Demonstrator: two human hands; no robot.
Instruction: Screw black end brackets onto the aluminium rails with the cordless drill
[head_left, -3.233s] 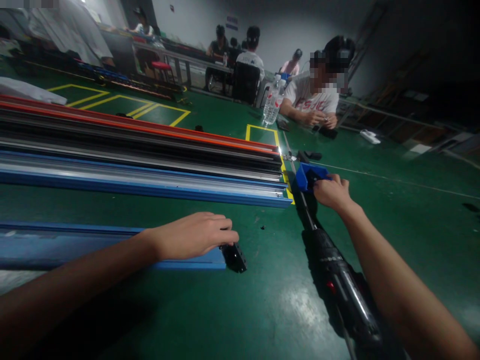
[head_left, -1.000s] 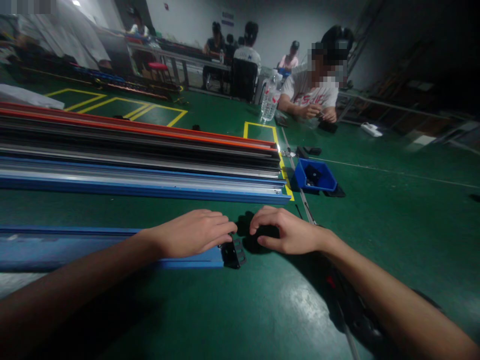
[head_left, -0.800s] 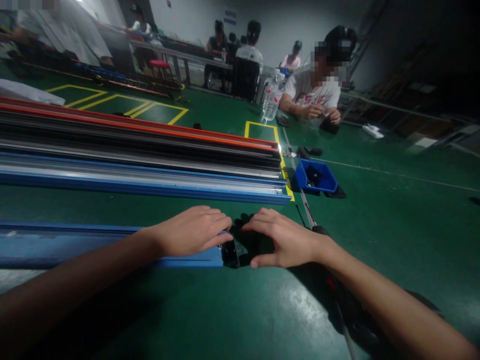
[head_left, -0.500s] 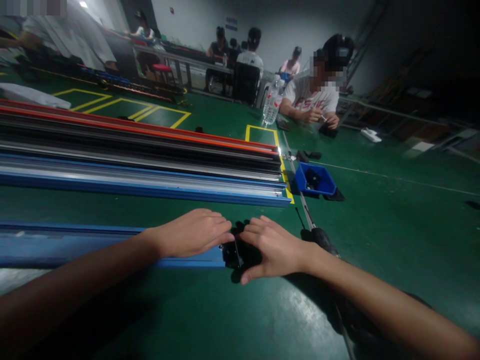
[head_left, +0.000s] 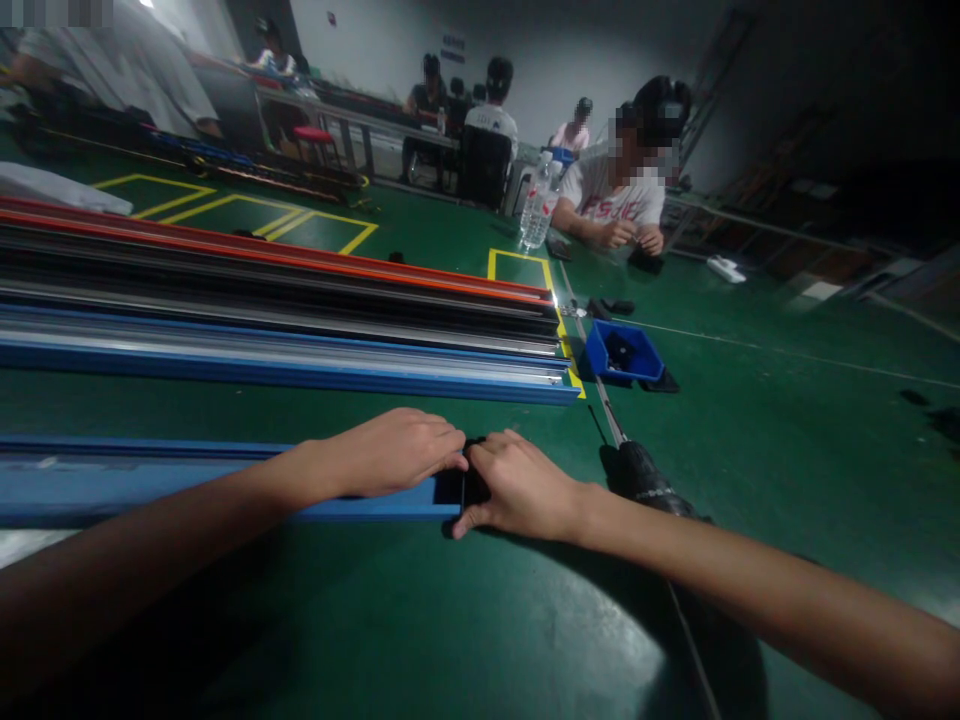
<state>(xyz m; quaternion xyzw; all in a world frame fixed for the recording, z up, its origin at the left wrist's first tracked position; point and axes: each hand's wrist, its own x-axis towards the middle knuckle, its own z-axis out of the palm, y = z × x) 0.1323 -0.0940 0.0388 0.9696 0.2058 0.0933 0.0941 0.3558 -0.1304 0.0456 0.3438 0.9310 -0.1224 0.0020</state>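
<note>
Here, centre frame: black end cap (head_left: 450,487) at end of blue channel (head_left: 112,485); presumably light, stiff, slick; best held by edges. Right hand (head_left: 525,488): fingers and thumb clasp edges. Left hand (head_left: 401,452): fingers curl, grip hidden.

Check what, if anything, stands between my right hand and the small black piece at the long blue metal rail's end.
Nothing visible: the right hand is right at the small black piece, at the end of the blue rail.
</note>
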